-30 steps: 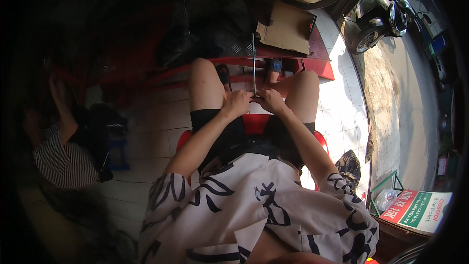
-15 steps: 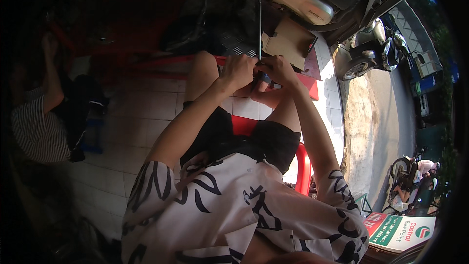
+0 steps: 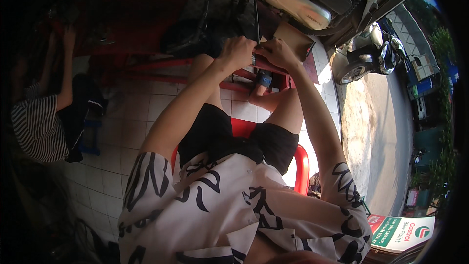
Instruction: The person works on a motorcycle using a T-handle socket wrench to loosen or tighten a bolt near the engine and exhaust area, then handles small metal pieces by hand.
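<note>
My left hand [image 3: 238, 52] and my right hand [image 3: 281, 54] are side by side in front of my knees, both fists closed around the near end of a long thin metal rod [image 3: 257, 22]. Its shaft runs away from me, between my hands, toward the underside of a raised motorbike [image 3: 300, 6]. Whether a crossbar lies inside my fists is hidden. The rod's far tip is lost in the dark beneath the bike. Just beyond my right hand is an open cardboard box [image 3: 293, 39].
A red metal frame [image 3: 166, 63] spans the tiled floor ahead. I sit on a red plastic chair [image 3: 302, 168]. At left, a person in a striped shirt [image 3: 41, 124] works in shadow. Another motorbike [image 3: 369, 51] stands by the road; a signboard [image 3: 403, 232] is at lower right.
Both my hands have moved slightly farther from me, still around the rod. The person at left has shifted their arms. A motorbike with riders has gone from the road.
</note>
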Demonstrator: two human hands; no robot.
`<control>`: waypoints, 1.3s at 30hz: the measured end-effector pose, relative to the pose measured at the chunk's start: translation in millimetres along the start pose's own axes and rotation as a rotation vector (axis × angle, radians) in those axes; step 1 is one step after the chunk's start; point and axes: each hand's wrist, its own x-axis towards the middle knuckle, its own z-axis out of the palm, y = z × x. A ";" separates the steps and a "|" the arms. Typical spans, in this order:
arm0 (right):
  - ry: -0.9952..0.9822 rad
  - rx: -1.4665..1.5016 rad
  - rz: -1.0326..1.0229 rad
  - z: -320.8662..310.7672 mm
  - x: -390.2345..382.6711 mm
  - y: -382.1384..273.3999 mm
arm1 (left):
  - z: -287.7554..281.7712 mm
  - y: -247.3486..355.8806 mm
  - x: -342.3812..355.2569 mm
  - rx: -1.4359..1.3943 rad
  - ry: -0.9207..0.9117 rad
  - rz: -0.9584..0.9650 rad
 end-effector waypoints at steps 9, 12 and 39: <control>0.002 -0.063 0.041 1.3 2.9 -16.3 | 9.1 -22.3 -9.1 -0.137 0.086 0.142; 0.008 0.021 0.059 0.6 2.8 -19.6 | 4.6 -20.9 -7.4 -0.041 0.103 0.144; -0.055 -0.568 0.150 -13.7 44.0 -51.9 | -4.8 -35.6 14.2 0.174 0.299 0.220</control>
